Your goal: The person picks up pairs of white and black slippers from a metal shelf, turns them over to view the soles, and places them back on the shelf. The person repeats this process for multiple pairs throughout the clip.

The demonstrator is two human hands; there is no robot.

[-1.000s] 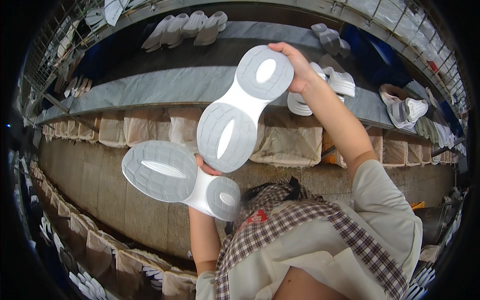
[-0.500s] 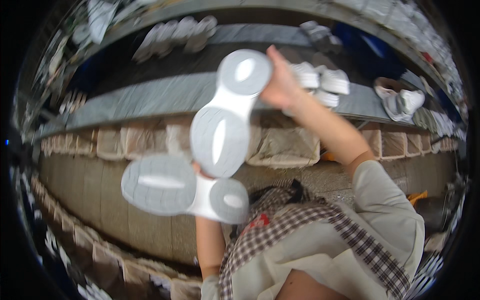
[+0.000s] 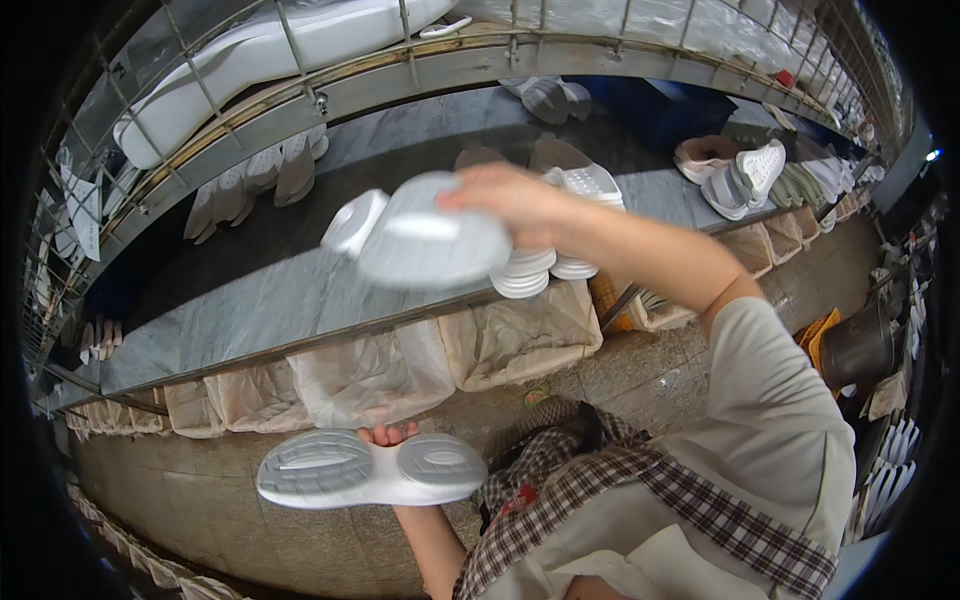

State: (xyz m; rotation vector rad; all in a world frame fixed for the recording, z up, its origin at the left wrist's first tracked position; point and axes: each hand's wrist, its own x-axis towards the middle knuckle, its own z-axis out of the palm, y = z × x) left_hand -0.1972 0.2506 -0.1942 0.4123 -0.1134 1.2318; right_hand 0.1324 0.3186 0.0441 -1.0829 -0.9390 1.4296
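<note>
My left hand [image 3: 388, 434] is closed round the narrow waist of a white shoe sole [image 3: 435, 490] with grey tread pads, held low over the floor. The tread faces up, and only my fingertips show behind its far edge. My right hand [image 3: 510, 205] grips one end of a second white-and-grey shoe sole [image 3: 430, 245], blurred by motion, over the marble-topped bench [image 3: 240, 310]. Beside my right wrist, white soles [image 3: 523, 272] stand stacked at the bench's near edge.
Lined bins [image 3: 520, 335] run beneath the bench edge. Several soles [image 3: 262, 168] lean at the back left, and pinkish and white soles [image 3: 740, 180] lie to the right. A wire-mesh shelf [image 3: 360, 65] crosses above. A dark bucket [image 3: 855, 345] stands on the floor at right.
My view has shifted and turned. My right hand has moved its sole away from the left one, out over the bench, and tilted it. My left hand still holds its sole.
</note>
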